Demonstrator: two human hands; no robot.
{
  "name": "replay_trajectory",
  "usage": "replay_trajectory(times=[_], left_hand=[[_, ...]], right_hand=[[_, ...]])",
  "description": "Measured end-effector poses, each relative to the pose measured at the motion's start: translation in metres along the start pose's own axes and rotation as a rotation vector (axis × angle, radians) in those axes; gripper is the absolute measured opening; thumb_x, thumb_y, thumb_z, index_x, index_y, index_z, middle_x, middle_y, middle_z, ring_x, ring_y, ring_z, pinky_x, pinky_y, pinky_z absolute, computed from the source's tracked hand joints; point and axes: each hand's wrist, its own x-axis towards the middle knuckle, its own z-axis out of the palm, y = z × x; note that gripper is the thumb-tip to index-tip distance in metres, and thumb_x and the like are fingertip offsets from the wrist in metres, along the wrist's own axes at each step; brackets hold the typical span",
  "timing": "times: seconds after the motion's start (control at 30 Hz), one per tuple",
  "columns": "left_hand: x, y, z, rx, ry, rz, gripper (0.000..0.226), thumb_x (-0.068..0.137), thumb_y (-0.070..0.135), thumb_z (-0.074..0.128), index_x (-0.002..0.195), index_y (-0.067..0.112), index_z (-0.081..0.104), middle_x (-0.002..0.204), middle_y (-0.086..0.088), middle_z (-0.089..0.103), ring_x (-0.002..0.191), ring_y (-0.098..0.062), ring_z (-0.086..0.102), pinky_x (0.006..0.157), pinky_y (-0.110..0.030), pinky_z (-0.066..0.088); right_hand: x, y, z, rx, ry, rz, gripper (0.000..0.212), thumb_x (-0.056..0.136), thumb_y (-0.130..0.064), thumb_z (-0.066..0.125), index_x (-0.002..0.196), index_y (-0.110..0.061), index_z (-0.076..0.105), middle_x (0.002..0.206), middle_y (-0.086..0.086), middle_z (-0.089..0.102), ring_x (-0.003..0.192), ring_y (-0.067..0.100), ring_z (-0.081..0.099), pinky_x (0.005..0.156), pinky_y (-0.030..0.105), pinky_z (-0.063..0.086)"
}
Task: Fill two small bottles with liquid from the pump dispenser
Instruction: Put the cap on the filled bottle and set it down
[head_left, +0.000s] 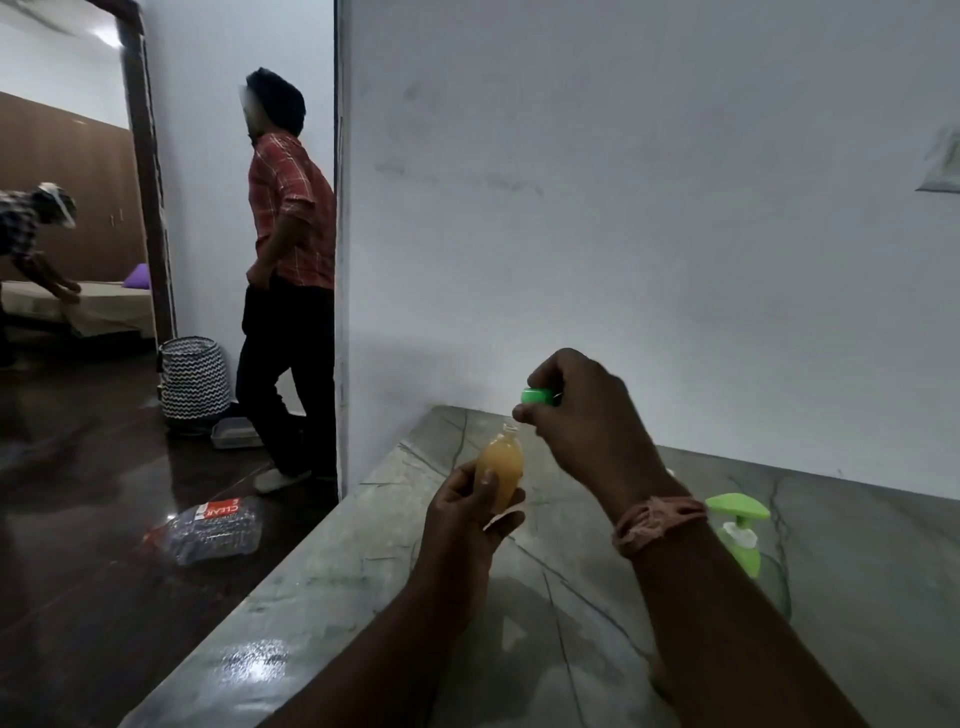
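Bottle (500, 469) first: I see a small clear one, nearly full of cloudy orange-tan liquid, held upright above the stone counter (332, 561) near its far left corner, its open neck pointing up. My left hand (467, 525) wraps it from below, thumb pressed against the front of the glass and the other fingers curled round behind. My right hand (576, 415) sits just above and to the right of the bottle's neck, thumb and fingers pinching a green cap (537, 397); the cap is close over the mouth but apart from it, tilted a little. A braided pinkish thread band (657, 522) circles the right wrist. Right of the bottle, behind that forearm, the pump dispenser (743, 530) stands on the counter, with a light green head and spout; its lower body is mostly hidden by the arm, so I cannot tell how full it is. Left of the bottle, beyond the counter's edge, the dark floor holds a shrink-wrapped pack with a red label (208, 527), and farther back a zigzag-patterned basket (193, 376). A person in a red checked shirt (291, 208) stands by the wall corner left of the bottle, and another person (31, 234) bends over a bed through the doorway beyond
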Motion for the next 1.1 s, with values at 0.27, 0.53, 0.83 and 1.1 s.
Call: replay_trajectory(times=[0.27, 0.53, 0.83, 1.1], left_hand=[[-0.002, -0.001, 0.004, -0.041, -0.125, -0.047, 0.041, 0.081, 0.03, 0.072, 0.119, 0.015, 0.067, 0.114, -0.017, 0.072, 0.099, -0.034, 0.073, 0.077, -0.034, 0.06], [-0.007, -0.003, 0.011, -0.091, -0.212, -0.109, 0.049, 0.082, 0.024, 0.071, 0.127, 0.007, 0.06, 0.127, -0.027, 0.062, 0.097, -0.034, 0.073, 0.076, -0.034, 0.059], [-0.011, -0.001, 0.012, -0.107, -0.263, -0.116, 0.057, 0.08, 0.028, 0.074, 0.13, 0.006, 0.058, 0.122, -0.022, 0.069, 0.1, -0.031, 0.071, 0.078, -0.033, 0.059], [-0.012, 0.001, 0.013, -0.131, -0.244, -0.124, 0.054, 0.083, 0.027, 0.072, 0.131, 0.005, 0.056, 0.119, -0.021, 0.071, 0.098, -0.032, 0.072, 0.075, -0.033, 0.06]], right_hand=[[0.009, 0.005, -0.024, -0.222, -0.255, -0.037, 0.031, 0.087, -0.007, 0.06, 0.101, -0.034, 0.07, 0.098, -0.008, 0.065, 0.065, 0.001, 0.054, 0.052, 0.016, 0.035], [0.009, 0.016, -0.04, -0.212, -0.362, -0.07, 0.029, 0.083, -0.007, 0.064, 0.094, -0.034, 0.07, 0.093, -0.012, 0.066, 0.08, 0.003, 0.062, 0.063, 0.02, 0.045], [0.005, 0.014, -0.048, -0.37, -0.152, 0.05, 0.085, 0.063, -0.092, 0.037, 0.063, -0.013, 0.069, 0.054, 0.001, 0.066, 0.051, 0.014, 0.064, 0.058, 0.034, 0.054], [0.006, 0.021, -0.043, -0.134, -0.39, -0.019, 0.018, 0.087, -0.019, 0.065, 0.097, -0.032, 0.07, 0.091, -0.008, 0.067, 0.072, 0.012, 0.067, 0.073, 0.04, 0.059]])
